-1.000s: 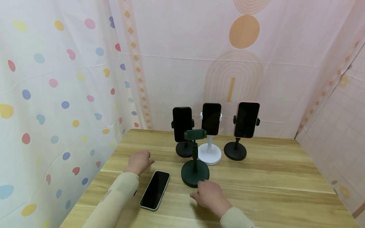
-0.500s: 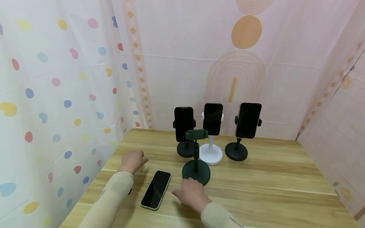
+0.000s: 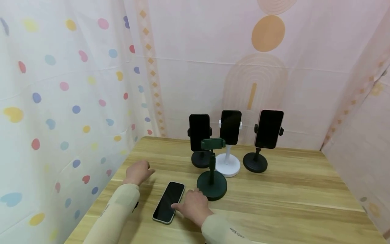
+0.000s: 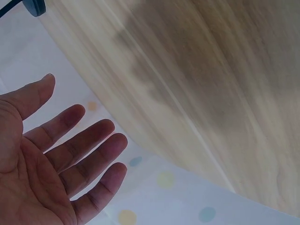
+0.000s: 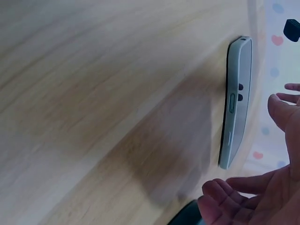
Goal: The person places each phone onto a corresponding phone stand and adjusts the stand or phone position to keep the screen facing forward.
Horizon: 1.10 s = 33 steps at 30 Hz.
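Observation:
A phone with a pale case lies face up on the wooden table. My right hand hovers at its right side, thumb stretched out over the phone's edge in the head view. In the right wrist view the phone stands apart from my loosely spread right fingers, and nothing is held. A dark green phone stand with an unfilled clamp stands just beyond this hand. To the phone's left, my left hand is raised above the table. Its palm and spread fingers show bare in the left wrist view.
Behind the green stand are a black stand holding a phone, a white stand holding a phone and another black stand with a phone. Patterned curtains hang along the table's back and sides.
My right hand has moved left from in front of the green stand to the lying phone's right edge. My left hand has drawn slightly left, away from the phone.

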Tool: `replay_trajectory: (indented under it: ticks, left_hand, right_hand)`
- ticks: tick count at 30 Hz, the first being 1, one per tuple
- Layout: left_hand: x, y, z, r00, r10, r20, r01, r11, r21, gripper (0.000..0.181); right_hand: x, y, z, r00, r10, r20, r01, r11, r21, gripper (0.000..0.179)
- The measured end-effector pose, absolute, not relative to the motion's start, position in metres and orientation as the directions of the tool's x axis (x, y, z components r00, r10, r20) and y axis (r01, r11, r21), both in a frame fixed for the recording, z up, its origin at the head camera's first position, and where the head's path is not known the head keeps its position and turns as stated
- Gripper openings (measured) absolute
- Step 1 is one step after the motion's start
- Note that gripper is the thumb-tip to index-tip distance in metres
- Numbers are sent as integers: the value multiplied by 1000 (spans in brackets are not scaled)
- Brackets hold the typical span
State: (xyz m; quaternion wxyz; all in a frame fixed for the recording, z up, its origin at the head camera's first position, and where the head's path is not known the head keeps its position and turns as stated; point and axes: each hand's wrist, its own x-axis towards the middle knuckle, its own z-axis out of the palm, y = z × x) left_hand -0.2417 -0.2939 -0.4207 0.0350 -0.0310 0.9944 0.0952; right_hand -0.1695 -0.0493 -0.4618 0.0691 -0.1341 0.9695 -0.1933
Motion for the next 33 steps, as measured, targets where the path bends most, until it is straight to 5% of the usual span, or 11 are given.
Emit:
replay_trajectory:
  ticks: [16, 33]
  left_hand:
    - [-241, -300, -427, -995, -70, -73, -83, 978, 194, 40]
    - [-240, -295, -426, -996, -59, -59, -70, 976, 206, 37]
  right_hand:
    - [-169, -81, -470, -978, -196, -70, -177, 959, -222, 87]
    - [-176, -70, -481, -971, -233, -51, -219, 956, -197, 54]
